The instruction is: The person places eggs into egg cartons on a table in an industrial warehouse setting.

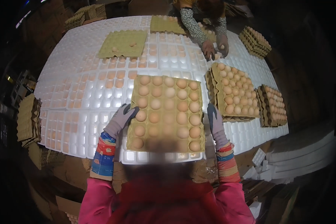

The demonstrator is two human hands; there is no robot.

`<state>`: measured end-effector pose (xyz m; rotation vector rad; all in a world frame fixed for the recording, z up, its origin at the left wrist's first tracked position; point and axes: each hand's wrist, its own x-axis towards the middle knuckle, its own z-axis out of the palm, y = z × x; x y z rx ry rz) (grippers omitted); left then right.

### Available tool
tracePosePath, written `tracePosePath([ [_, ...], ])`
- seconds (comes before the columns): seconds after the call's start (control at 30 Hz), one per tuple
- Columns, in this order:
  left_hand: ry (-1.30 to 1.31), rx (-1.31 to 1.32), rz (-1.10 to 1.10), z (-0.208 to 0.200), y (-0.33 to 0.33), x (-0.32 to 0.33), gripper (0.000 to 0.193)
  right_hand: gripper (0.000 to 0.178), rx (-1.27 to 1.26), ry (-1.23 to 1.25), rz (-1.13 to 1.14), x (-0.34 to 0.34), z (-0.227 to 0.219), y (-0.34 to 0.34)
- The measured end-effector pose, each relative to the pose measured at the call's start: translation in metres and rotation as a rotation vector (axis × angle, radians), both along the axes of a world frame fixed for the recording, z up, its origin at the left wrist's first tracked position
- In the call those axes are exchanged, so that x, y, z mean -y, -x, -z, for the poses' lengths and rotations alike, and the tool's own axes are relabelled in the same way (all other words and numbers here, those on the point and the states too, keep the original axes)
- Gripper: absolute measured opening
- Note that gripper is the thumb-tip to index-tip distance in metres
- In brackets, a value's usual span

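Observation:
In front of me a yellowish pulp egg tray (169, 112) filled with pale brown eggs lies over white moulded trays. My left hand (120, 118), in a grey glove with dark fingertips, is closed on the tray's left edge, fingertips over its rim. Along the right edge is my right hand (217, 125), gloved the same way, its fingers stretched out and a narrow gap showing between it and the tray. A tall stack of egg-filled pulp trays (239, 91) stands just past my right fingers. A dark blurred shape hides the lower middle eggs.
White plastic trays (91, 130) cover the table, many pockets holding eggs. Across it, another person's gloved hands (214, 48) reach in. A nearly emptied pulp tray (123, 44) lies far left. Smaller stacks stand right (272, 104), back right (255, 41) and left (28, 119).

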<state>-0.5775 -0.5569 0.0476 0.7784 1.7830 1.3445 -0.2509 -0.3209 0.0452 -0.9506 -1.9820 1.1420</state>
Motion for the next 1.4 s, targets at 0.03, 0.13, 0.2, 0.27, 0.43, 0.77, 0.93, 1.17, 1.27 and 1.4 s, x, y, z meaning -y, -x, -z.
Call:
tracePosePath([
  [0.03,-0.009,-0.327,-0.005,-0.009,-0.001,0.008,0.054,0.044,0.087,-0.105,0.051,0.021,-0.042,0.005],
  [0.13,-0.253,-0.848,0.109,-0.073,-0.03,0.034,0.057,0.051,0.345,-0.373,-0.279,0.072,-0.108,-0.005],
  [0.2,-0.247,-0.897,0.467,-0.085,-0.069,0.04,0.048,0.047,0.431,-0.626,-0.401,0.094,-0.107,0.005],
  [0.27,-0.22,-1.233,0.459,-0.083,-0.11,0.035,0.049,0.038,0.488,-0.689,-0.4,0.098,-0.102,0.027],
  [0.43,-0.328,-1.281,0.307,-0.055,-0.135,0.022,0.053,0.029,0.571,-0.641,-0.561,0.08,-0.083,0.047],
  [0.77,-0.175,-0.382,0.196,-0.08,-0.085,0.069,0.021,0.037,0.393,-0.402,-0.629,0.081,-0.103,0.022],
  [0.93,0.241,-1.319,0.465,-0.068,-0.137,0.044,0.03,0.049,0.805,-0.647,-0.737,0.115,-0.091,0.032],
  [1.17,-0.371,0.576,0.136,-0.093,-0.076,0.057,0.048,0.051,-0.091,0.754,-0.626,0.054,-0.11,0.015],
  [1.27,-0.069,-0.52,0.283,-0.091,-0.071,0.043,0.063,0.037,0.438,-0.453,-0.612,0.081,-0.112,0.052],
  [1.4,0.181,-1.482,0.265,-0.058,-0.106,0.007,0.036,0.052,0.809,-0.876,-0.521,0.116,-0.101,0.085],
])
